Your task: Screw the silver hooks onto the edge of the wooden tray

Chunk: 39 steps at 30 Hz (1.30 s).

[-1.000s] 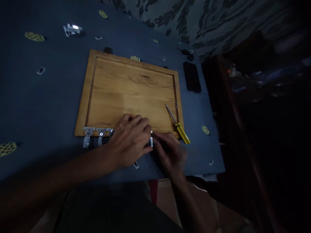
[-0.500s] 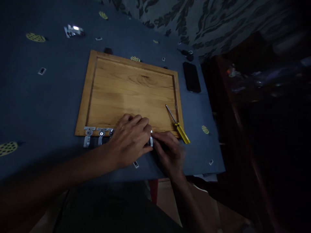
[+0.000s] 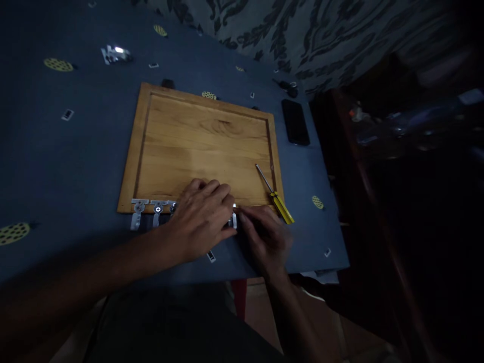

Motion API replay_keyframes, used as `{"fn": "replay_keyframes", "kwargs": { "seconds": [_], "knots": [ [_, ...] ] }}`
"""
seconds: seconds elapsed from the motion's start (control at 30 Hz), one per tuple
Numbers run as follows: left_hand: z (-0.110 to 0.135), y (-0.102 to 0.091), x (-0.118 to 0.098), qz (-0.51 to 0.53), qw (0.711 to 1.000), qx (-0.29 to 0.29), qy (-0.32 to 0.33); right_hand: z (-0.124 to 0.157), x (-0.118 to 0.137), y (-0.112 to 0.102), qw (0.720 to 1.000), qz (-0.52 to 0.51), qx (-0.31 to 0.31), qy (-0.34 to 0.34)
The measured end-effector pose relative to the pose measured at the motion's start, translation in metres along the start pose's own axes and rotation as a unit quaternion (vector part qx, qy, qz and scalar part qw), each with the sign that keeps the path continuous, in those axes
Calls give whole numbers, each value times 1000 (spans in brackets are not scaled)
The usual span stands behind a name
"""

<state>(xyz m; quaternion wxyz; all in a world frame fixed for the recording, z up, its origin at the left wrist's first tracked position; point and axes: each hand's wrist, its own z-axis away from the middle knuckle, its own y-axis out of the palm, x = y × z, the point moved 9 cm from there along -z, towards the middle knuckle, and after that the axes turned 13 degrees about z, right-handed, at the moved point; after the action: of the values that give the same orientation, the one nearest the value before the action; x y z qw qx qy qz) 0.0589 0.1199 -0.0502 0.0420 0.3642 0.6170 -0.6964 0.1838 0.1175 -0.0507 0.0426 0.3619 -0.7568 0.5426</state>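
Note:
A wooden panel (image 3: 207, 151) with a raised frame lies flat on the table. Along its near edge sits a row of metal hinges, including a left one (image 3: 138, 206) and another with a cross-head screw (image 3: 158, 208). My left hand (image 3: 204, 214) is closed over this edge, hiding part of the row; a metal hinge (image 3: 233, 219) shows between its fingers and thumb. Beside that hinge, my right hand (image 3: 266, 234) is pinched, blurred at the back, and whatever its fingertips hold is hidden. A yellow-handled screwdriver (image 3: 280, 205) rests across the panel's right near corner.
A blue patterned cloth (image 3: 91, 161) covers the table. Beyond the panel's right side lie a black phone (image 3: 295, 122) and a set of keys (image 3: 289, 88). More shiny metal pieces (image 3: 116, 54) lie at the far left. A dark wooden edge (image 3: 363, 166) runs along the right.
The view has shifted slightly. My left hand keeps its place over the hinges, while my right hand turns a little beside the same hinge, its fingers still pinched.

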Motion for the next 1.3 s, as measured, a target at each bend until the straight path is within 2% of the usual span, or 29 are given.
{"fn": "replay_keyframes", "kwargs": {
  "seconds": [0.17, 0.3, 0.4, 0.5, 0.63, 0.73, 0.87, 1.0, 1.3],
  "knots": [
    [-1, 0, 0, -1, 1000, 12, -5, 8, -11, -27, 996, 43, -77, 7],
    [-1, -1, 0, 1, 1000, 5, 3, 19, -35, -48, 979, 158, -125, 32],
    [-1, -1, 0, 3, 1000, 8, 0, 27, -59, -53, 963, 230, -128, 64],
    [0, -1, -1, 8, 1000, 8, 3, 31, -70, -50, 965, 223, -113, 74],
    [2, -3, -1, 2, 1000, -18, 19, 28, -50, -51, 971, 193, -134, 48],
    [4, -3, 0, -8, 999, -40, 26, 17, -21, -33, 991, 116, -67, -13],
    [5, -2, -1, -6, 998, -47, 29, 6, 0, -9, 998, 55, 5, -39],
    [3, 0, 0, 2, 1000, -23, 15, 1, 6, 1, 998, 31, 16, -52],
    [1, -1, 0, 0, 1000, -4, 8, -3, 7, 4, 998, 31, 2, -48]
  ]
}}
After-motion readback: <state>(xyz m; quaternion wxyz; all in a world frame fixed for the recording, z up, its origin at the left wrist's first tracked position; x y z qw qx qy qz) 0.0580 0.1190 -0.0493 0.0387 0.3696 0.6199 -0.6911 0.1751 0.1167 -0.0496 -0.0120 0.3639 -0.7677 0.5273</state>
